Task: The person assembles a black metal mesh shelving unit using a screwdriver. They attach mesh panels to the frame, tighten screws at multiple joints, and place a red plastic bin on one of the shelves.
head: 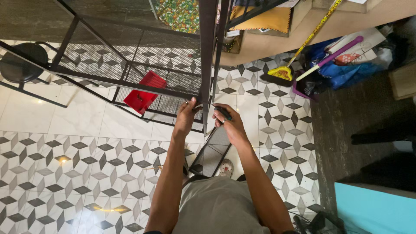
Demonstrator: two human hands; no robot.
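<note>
A black metal rack with mesh shelves stands on the patterned tile floor in front of me. Its dark upright post runs down the middle of the view. My left hand grips the post's lower part from the left. My right hand is just right of the post, closed around a dark tool handle pointed at the post. A flat black panel lies on the floor below my hands.
A red box sits under the mesh shelf. A round black stool stands at the far left. A yellow broom, a purple-handled dustpan and blue bags lie at the upper right. A turquoise surface fills the lower right corner.
</note>
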